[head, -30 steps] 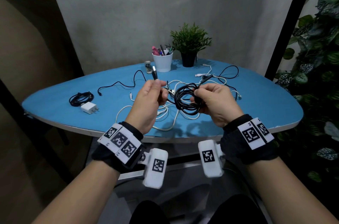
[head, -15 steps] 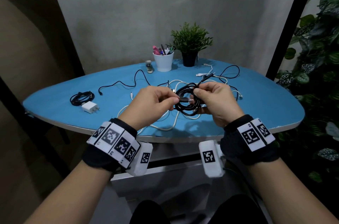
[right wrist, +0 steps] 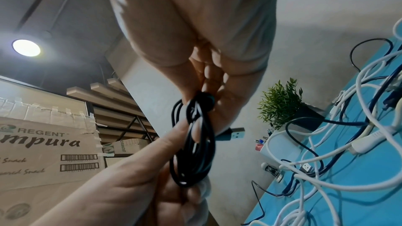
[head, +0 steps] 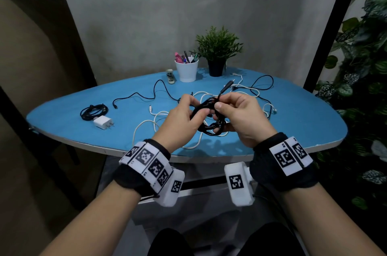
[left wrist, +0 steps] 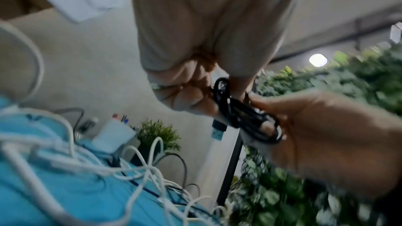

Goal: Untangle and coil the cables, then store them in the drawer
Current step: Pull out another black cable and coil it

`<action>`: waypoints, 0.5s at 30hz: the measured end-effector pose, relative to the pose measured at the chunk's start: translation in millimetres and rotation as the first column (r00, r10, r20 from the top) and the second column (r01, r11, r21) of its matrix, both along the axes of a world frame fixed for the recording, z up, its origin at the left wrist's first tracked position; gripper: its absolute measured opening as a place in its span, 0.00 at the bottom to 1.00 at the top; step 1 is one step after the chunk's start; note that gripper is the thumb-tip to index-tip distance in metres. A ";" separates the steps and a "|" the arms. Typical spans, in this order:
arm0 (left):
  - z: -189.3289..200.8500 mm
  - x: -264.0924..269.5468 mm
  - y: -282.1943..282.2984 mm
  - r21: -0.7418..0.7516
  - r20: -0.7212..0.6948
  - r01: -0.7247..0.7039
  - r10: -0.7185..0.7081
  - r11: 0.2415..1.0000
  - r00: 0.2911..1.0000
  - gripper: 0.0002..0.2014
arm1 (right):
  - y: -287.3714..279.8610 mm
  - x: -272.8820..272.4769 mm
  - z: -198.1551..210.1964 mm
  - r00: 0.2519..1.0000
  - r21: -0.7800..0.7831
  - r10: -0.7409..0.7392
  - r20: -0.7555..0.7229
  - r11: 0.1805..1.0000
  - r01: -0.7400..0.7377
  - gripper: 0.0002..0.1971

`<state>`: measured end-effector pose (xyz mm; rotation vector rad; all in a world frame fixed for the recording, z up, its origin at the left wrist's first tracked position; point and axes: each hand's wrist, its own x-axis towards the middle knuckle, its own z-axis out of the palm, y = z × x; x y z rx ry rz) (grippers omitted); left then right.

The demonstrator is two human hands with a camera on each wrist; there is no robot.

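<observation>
I hold a black cable coil [head: 211,118] in the air above the blue table's [head: 293,121] near edge. My left hand [head: 193,109] pinches the coil's left side. My right hand [head: 218,109] grips its right side, thumb on top, and one cable end [head: 227,85] sticks up past the fingers. In the left wrist view the coil [left wrist: 245,118] sits between both hands with a USB plug [left wrist: 218,131] hanging under it. The coil [right wrist: 193,143] and the plug [right wrist: 234,133] also show in the right wrist view. Tangled white cables [head: 146,123] lie on the table beneath my hands.
At the table's left lie a second black coil [head: 94,111] and a white charger [head: 103,122]. A loose black cable [head: 142,94] runs across the middle, another [head: 263,82] at back right. A pen cup [head: 186,71], potted plant [head: 217,54] and stapler [head: 170,76] stand at the back.
My left hand has moved right from holding the cable's end apart to pinching the coil itself. Both hands have drawn together, and the coil looks tighter.
</observation>
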<state>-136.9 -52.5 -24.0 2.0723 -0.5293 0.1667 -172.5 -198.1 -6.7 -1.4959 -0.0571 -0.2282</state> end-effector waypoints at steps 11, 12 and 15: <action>13.2 -0.8 8.7 -0.635 -0.587 -0.054 -0.437 0.770 0.682 0.07 | -0.9 2.0 -3.2 1.000 -0.011 0.020 0.024 1.000 -0.020 0.07; 15.4 -0.6 9.7 -0.661 -0.617 -0.104 -0.460 0.743 0.639 0.09 | -0.9 1.9 -3.0 0.999 -0.019 0.024 0.026 1.000 -0.024 0.08; 17.6 1.1 9.4 -0.674 -0.665 -0.227 -0.444 0.702 0.601 0.09 | 0.4 1.2 -2.9 0.999 -0.049 0.047 0.028 0.998 -0.045 0.08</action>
